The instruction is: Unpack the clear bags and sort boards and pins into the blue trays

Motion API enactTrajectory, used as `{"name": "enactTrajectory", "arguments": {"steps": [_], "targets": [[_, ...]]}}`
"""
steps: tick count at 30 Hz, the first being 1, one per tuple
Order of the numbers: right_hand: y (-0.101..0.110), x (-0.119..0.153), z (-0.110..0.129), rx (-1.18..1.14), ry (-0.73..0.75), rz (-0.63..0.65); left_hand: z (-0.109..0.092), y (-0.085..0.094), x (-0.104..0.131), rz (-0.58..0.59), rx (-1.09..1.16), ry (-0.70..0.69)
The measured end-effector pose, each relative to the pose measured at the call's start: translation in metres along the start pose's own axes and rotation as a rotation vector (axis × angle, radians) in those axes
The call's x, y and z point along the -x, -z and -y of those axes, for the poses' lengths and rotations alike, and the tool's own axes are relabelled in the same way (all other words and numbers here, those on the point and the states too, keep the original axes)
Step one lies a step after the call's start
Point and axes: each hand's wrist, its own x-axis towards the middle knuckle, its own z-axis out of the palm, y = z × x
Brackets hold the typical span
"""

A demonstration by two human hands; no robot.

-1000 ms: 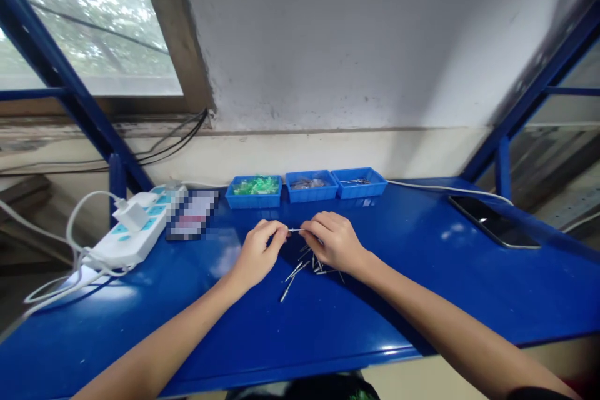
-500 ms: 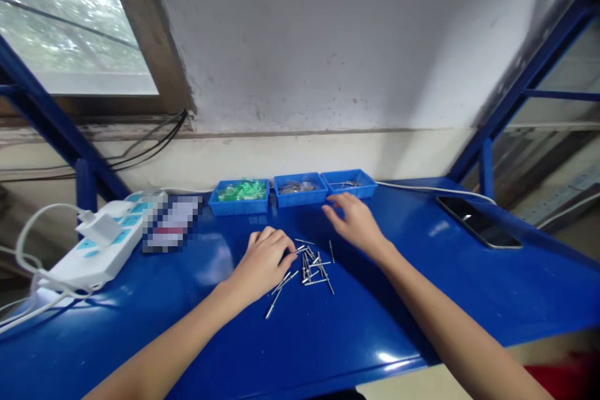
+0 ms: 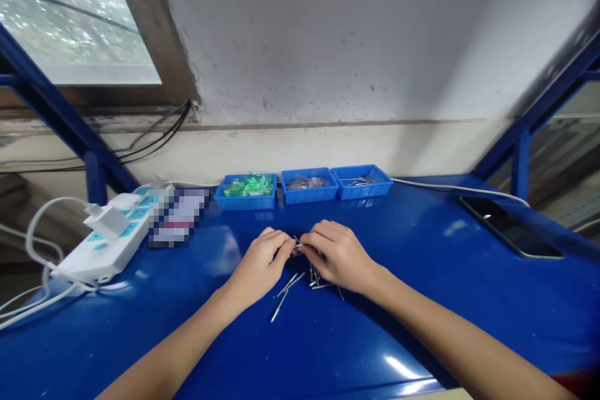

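Observation:
My left hand (image 3: 262, 262) and my right hand (image 3: 341, 256) meet over the middle of the blue table. Their fingertips pinch a small silver blind rivet (image 3: 299, 245) between them, mostly covered by the fingers. Below the right hand lies a pile of blind rivets (image 3: 315, 278), partly hidden by that hand. A few loose rivets (image 3: 280, 307) are on the table just below my left hand, one pointing toward the front edge.
Along the wall stand three blue bins: one with green pieces (image 3: 244, 202), one with small parts in clear plastic (image 3: 309, 194), one with metal pins (image 3: 363, 191). A white power strip (image 3: 110, 250) and blurred phone-like object (image 3: 180, 219) lie left; a black phone (image 3: 509, 228) lies right.
My right hand has come from near the right bin down and left to my left hand, closing on the rivet there. The view has shifted slightly.

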Motion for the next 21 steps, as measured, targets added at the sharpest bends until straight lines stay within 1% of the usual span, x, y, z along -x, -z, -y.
{"name": "enactTrajectory", "arguments": {"steps": [5, 10, 13, 16, 18, 21], "targets": [[-0.0015, 0.0003, 0.0039, -0.002, 0.021, 0.014, 0.0010, -0.0008, -0.0006, 0.014, -0.015, -0.022], [-0.0011, -0.0007, 0.0075, -0.038, 0.009, -0.012, 0.0003, 0.0015, -0.0017, 0.014, 0.033, -0.020], [-0.0015, -0.0012, 0.0089, -0.067, -0.073, -0.062, 0.0006, 0.0028, -0.0001, -0.002, 0.093, 0.022], [-0.0016, -0.0014, 0.0080, -0.108, -0.184, -0.120, 0.0015, 0.0032, 0.0024, -0.064, 0.122, 0.050], [-0.0004, -0.0014, 0.0069, -0.133, -0.211, -0.130, 0.0016, 0.0034, 0.0035, -0.110, 0.096, 0.031], [0.0019, -0.0012, 0.0070, -0.169, -0.191, -0.125, 0.0003, 0.0043, 0.0037, -0.123, 0.050, 0.013]]}}
